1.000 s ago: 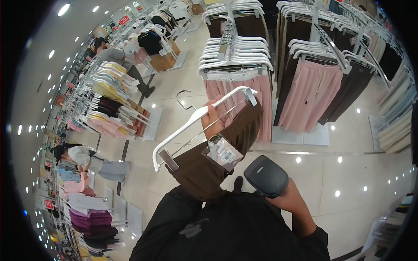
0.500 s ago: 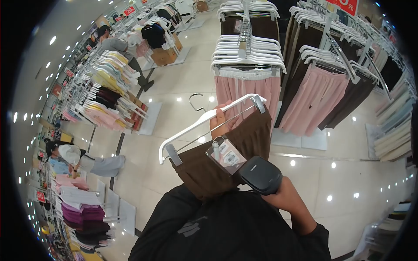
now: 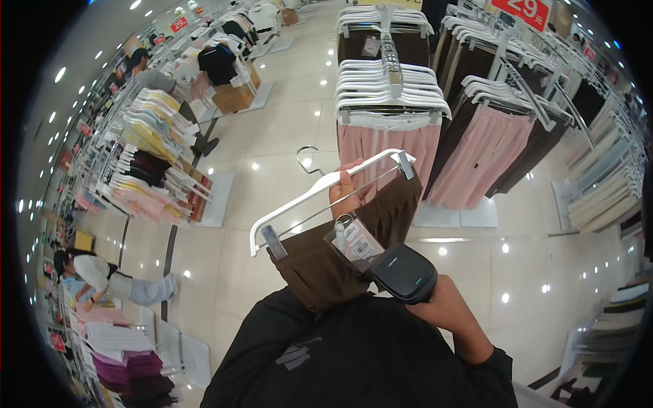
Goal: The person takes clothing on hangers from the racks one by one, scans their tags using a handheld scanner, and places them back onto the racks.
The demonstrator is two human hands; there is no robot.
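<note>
My left hand is closed around the middle of a white clip hanger, its wrist hidden behind the garment. Brown trousers hang from the hanger's two clips, tilted, with the lower part out of sight near my body. A clear-sleeved price tag with a barcode and a white security pin lies against the fabric. In my right hand is a black handheld barcode scanner, its head beside the tag's lower right corner. A small green light shows on the scanner.
Ahead stands a rack of pink trousers on white hangers, with another pink and brown rack to its right. Clothing racks line the left side. One person bends over garments at left; another stands farther back.
My view has turned slightly, so the racks at left and right shift leftward. A green light now shows on the scanner. The person at left reaches over the garments. My grip is unchanged.
</note>
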